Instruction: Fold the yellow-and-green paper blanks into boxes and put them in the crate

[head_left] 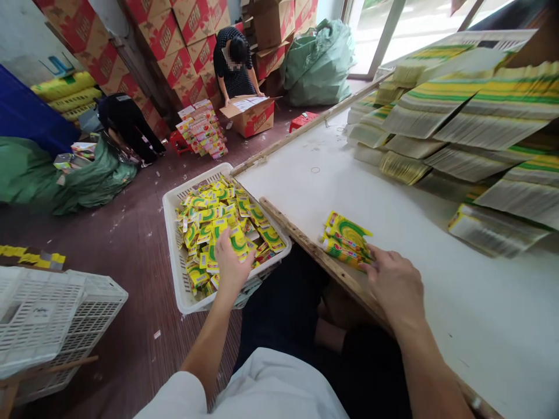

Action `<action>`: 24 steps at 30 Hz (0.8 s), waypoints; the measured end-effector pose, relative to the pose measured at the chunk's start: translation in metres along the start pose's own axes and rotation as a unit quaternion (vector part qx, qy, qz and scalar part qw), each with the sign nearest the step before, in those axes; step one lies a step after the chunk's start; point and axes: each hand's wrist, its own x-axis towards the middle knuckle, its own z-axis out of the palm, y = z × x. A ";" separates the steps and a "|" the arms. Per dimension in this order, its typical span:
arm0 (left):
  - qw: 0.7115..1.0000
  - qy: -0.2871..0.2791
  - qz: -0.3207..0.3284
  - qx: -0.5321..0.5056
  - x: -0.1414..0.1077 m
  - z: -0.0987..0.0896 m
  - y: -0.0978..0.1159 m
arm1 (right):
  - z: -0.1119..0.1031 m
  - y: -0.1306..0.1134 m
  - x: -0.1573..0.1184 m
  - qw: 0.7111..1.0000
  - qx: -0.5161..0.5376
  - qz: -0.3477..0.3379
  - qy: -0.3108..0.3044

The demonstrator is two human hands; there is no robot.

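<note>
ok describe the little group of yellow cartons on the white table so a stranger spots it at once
On the right is the white table, edged with a wooden strip. Near that strip, at the right hand, a few slim yellow-and-green cartons lie together. They lie apart from the banded stacks across the table and outside the white basket of loose cartons.

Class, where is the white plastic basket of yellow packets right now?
In the head view, the basket is left of the white tabletop, beside its wooden edge, with the left hand over it.
</note>
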 end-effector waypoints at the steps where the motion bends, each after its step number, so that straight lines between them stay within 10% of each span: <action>1: 0.998 -0.037 0.007 -0.040 -0.003 0.001 0.003 | 0.006 0.002 0.000 1.000 -0.017 0.002 -0.011; 10: 0.883 -0.352 0.076 -0.301 -0.017 0.003 0.070 | 0.016 -0.002 0.000 1.000 0.005 0.008 0.017; 24: 0.858 -0.428 0.067 -0.277 -0.035 0.023 0.072 | 0.009 -0.007 0.002 0.999 -0.017 0.035 0.023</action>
